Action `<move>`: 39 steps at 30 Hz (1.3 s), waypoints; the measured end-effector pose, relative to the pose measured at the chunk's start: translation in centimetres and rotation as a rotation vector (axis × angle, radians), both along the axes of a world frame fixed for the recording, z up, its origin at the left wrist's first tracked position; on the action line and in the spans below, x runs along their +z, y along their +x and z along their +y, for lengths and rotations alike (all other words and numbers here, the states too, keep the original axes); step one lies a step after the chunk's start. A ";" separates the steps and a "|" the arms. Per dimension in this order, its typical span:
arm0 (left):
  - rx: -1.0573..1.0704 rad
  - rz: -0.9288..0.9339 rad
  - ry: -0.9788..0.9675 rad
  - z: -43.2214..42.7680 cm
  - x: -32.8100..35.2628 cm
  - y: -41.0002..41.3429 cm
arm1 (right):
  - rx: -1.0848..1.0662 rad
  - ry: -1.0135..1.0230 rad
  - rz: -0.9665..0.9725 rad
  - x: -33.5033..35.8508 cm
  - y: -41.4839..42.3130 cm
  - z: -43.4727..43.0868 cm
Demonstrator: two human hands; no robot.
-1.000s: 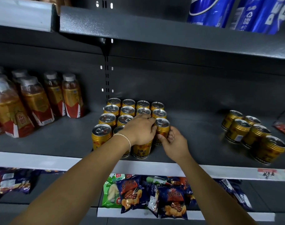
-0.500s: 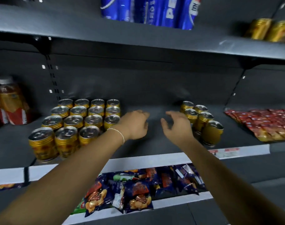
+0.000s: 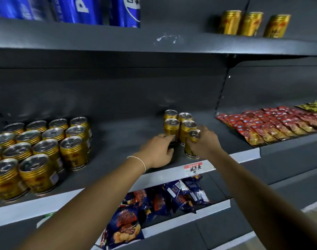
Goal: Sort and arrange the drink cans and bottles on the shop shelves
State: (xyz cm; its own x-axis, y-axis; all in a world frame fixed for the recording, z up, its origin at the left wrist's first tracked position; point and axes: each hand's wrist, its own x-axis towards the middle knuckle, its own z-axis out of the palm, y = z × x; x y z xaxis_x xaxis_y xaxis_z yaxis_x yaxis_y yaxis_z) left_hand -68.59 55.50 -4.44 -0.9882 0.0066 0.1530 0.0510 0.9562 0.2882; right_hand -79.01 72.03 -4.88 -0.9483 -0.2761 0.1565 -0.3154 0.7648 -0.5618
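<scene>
Gripping the front can (image 3: 191, 150) in the right hand (image 3: 206, 143), fingers curled round its side wall below the lid. Upright near the front edge of the middle shelf (image 3: 127, 134), toward its right end, just ahead of four matching gold cans (image 3: 172, 127). Left hand (image 3: 157, 152) low against the nearest of those, fingers bent at its base; gripping or merely touching, cannot tell. Probably full, so fairly heavy for its size; rigid but thin-walled, smooth, somewhat slippery, easily dented if squeezed or knocked. Best taken round the mid-body with a full wrap, not by the lid rim. Likely destination: the large can block (image 3: 45, 147) at the shelf's left end.
</scene>
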 end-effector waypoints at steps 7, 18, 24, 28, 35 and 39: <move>0.018 -0.002 0.128 0.8 -1.2 -0.5 | 0.107 -0.315 0.008 -0.3 0.1 0.6; 0.178 0.102 0.575 -2.9 -0.6 2.9 | 0.216 -0.633 -0.209 3.1 3.0 -6.0; 0.325 0.235 0.616 -7.6 0.6 7.5 | 0.367 -0.733 -0.419 3.2 6.3 -11.3; 0.357 0.258 0.581 -10.6 0.9 10.6 | 0.532 -0.647 -0.560 3.1 9.3 -14.7; 0.195 -0.061 0.337 -16.0 2.8 15.8 | 0.579 -0.728 -0.714 1.9 12.9 -18.6; 0.178 -0.029 0.161 -19.3 3.7 18.0 | 0.573 -0.765 -0.703 0.8 15.2 -20.5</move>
